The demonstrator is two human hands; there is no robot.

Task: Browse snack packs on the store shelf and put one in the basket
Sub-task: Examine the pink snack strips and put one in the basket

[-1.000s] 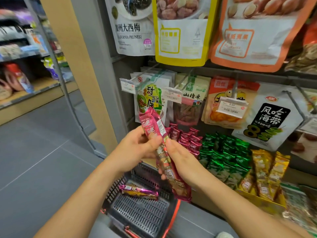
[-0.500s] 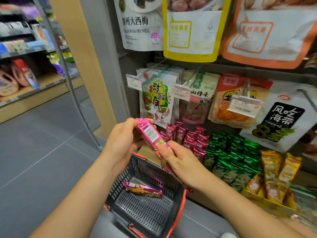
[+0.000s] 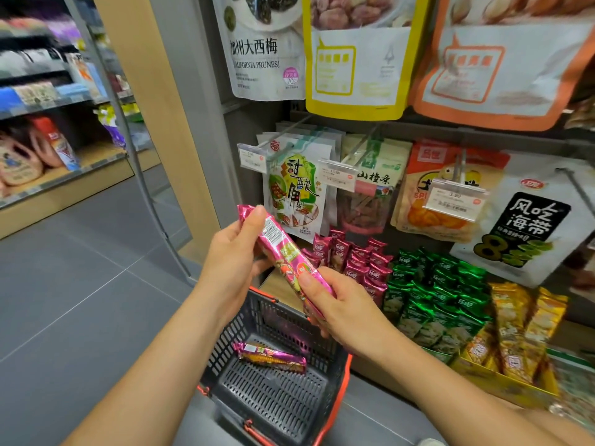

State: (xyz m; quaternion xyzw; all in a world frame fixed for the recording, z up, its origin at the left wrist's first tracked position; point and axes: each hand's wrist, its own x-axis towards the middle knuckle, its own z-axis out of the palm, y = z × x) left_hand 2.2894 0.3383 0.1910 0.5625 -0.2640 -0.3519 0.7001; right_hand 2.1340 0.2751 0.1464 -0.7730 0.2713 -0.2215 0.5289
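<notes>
My left grip [image 3: 235, 252] curls round the upper end of the pink snack pack [image 3: 283, 249], thumb over the top beside the barcode, and my right grip [image 3: 341, 310] pinches its lower end. The pack slants between them in the air, just above the basket [image 3: 231, 329] and in front of the shelf [image 3: 277, 284]. It looks light: a long foil sleeve, probably slick and crinkly, limp at the crimped ends and firmer in the middle. I would hold it round the body rather than by a seal, without squeezing hard. A second pink pack [image 3: 270, 357] lies flat on the basket floor. Beyond it, rows of shelf pink packs [image 3: 357, 262] and green packs [image 3: 434, 294] stand upright.
</notes>
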